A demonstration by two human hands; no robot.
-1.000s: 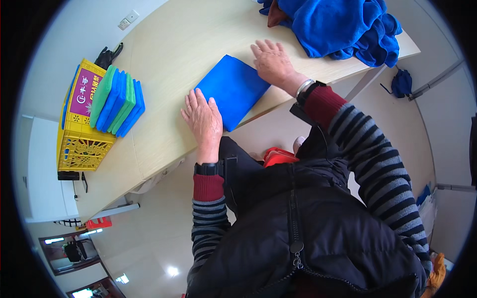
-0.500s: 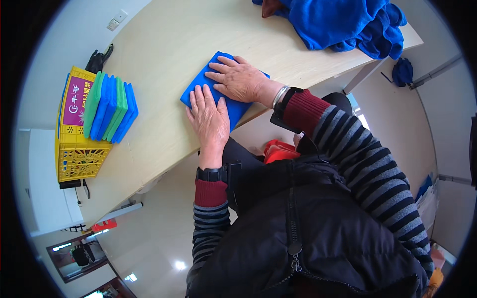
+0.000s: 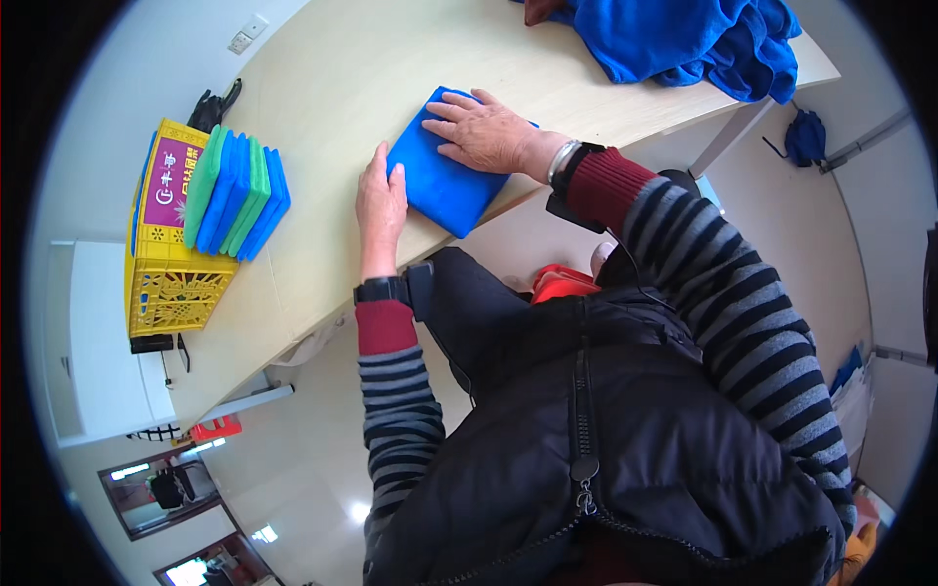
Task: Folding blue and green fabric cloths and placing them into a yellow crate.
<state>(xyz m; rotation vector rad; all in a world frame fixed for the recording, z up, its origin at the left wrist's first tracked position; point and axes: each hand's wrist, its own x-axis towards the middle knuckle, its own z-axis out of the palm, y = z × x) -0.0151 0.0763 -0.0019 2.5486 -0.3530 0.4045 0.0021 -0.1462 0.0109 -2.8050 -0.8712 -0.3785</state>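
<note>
Tabletop: pale wood-grain table [image 3: 322, 127], running from the lower left to the upper right of the frame, front edge curved by the lens.
Cloth: blue folded cloth [image 3: 445, 190], flat on the table, upper centre of the frame, one corner pointing down to the near edge.
Right hand: my right hand [image 3: 484, 135] is open, palm down, fingers spread over the cloth's upper part.
Left hand: my left hand [image 3: 381, 207] is open, fingers straight and together, turned side-on at the cloth's left corner, thumb overlapping it.
Stack: green and blue folded cloths [image 3: 237, 200], left of the frame, leaning against the crate.
Crate: yellow plastic crate [image 3: 181, 298], openwork side, purple label, left of the frame.
Heap: crumpled blue fabric [image 3: 684, 44], top right of the frame, draping over the table edge.
Wall: white, with a socket plate [image 3: 247, 35], upper left.
Floor: pale glossy floor [image 3: 293, 469], light reflections at lower left.
Under table: red object [image 3: 564, 281] near my legs, kind unclear.
Right side: dark blue bag-like item [image 3: 805, 139] beside white panels [image 3: 879, 186].
Lower left: dark-framed openings [image 3: 161, 488], red item [image 3: 215, 428] above them.
</note>
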